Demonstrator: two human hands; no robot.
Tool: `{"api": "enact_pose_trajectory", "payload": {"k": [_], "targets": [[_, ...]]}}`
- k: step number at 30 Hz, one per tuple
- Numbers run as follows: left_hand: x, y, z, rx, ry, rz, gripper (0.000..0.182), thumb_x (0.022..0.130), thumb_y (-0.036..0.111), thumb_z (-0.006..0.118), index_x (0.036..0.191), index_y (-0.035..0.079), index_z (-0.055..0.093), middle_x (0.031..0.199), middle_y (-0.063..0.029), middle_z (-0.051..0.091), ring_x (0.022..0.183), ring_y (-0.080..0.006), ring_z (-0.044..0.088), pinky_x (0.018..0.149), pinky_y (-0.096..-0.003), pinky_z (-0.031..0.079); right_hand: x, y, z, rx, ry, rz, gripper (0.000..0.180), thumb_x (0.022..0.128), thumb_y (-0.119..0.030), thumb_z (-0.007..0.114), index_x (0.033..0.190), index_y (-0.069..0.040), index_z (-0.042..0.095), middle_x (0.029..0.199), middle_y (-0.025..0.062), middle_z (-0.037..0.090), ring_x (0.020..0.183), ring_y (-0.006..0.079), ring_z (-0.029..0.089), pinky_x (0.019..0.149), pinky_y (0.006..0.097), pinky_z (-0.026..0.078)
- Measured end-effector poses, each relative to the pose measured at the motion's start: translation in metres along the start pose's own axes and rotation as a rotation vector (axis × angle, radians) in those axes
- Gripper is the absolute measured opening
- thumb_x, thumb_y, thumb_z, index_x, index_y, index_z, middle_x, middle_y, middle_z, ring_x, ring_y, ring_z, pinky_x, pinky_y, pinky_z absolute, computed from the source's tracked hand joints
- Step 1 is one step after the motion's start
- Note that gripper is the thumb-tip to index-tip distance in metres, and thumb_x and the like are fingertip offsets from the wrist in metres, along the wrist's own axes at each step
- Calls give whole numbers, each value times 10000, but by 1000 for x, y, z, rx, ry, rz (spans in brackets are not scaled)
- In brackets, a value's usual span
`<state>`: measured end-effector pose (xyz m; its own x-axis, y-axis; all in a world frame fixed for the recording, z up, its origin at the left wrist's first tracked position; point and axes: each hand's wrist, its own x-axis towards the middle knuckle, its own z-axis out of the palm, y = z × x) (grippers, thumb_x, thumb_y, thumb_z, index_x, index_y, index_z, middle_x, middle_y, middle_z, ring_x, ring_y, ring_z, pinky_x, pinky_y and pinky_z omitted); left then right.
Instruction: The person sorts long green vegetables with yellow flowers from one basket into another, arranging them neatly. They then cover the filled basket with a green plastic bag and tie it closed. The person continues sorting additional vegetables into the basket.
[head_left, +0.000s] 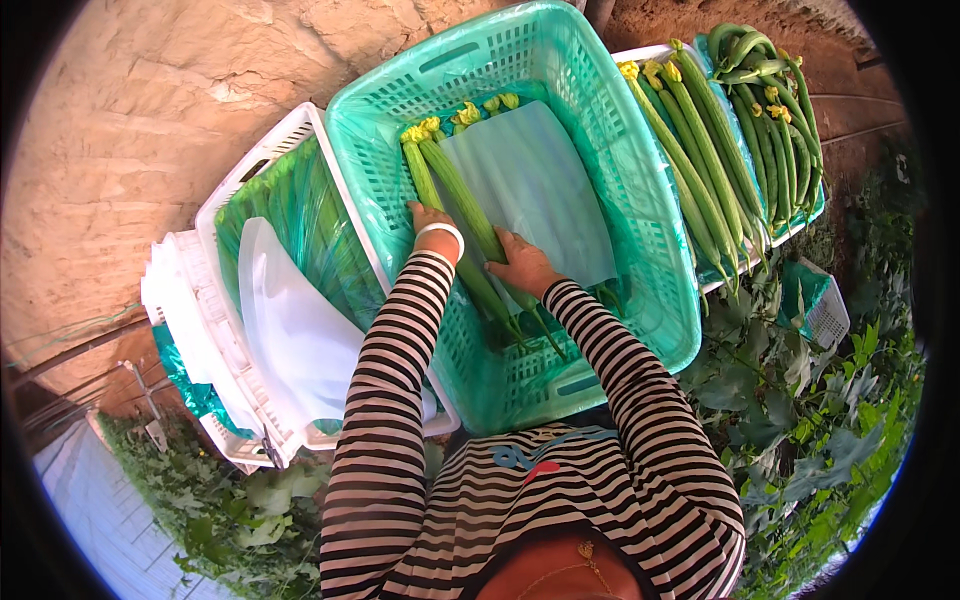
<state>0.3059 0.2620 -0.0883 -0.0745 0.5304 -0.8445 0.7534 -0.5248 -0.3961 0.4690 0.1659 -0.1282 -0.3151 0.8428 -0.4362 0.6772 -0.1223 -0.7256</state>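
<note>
My left hand (435, 225), with a white bangle at the wrist, rests on a long green loofah gourd (422, 176) along the left side of a green plastic crate (645, 202). My right hand (525, 262) lies against a second loofah (465, 191), its fingers spread at the gourd's right side. Both gourds have yellow blossoms at their far ends and stems towards me. A translucent plastic sheet (547, 180) lies beside them over lower gourds, whose blossoms show past its far edge. Clear film lines the crate. My left fingers are partly hidden.
At left, a white crate (337, 180) holds film-covered green produce, with white plastic sheets (296, 330) over its near part. More loofahs (694, 142) fill crates at right, curved ones (780, 127) farthest. An earthen wall (187, 90) stands beyond; leafy plants (825, 420) and a small crate (829, 315) are at right.
</note>
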Motion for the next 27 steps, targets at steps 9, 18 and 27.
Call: {"api": "enact_pose_trajectory", "payload": {"k": [9,18,27], "targets": [[16,6,16,-152,112,7,963,915,531,689,1657,247,145,1686,-111,240,1544,-283,243,1210,-617,182,-26,-27,-33,-318,-249,-172,295,945,-308,637,1051,-33,659,1064,207,657,966,405,668,849,504,545],[13,4,11,-179,64,16,1005,908,448,734,1660,236,102,1698,-132,186,1552,-335,211,1222,-603,188,-137,91,-268,586,767,-52,268,1019,-257,657,1056,8,672,878,78,701,792,176,678,731,324,553],[9,6,13,-162,88,11,991,924,420,714,1663,240,78,1698,-118,184,1557,-323,188,1232,-582,182,-103,293,-154,-319,393,822,640,885,-529,711,1253,-36,533,1226,195,621,1200,375,595,935,512,513]]}}
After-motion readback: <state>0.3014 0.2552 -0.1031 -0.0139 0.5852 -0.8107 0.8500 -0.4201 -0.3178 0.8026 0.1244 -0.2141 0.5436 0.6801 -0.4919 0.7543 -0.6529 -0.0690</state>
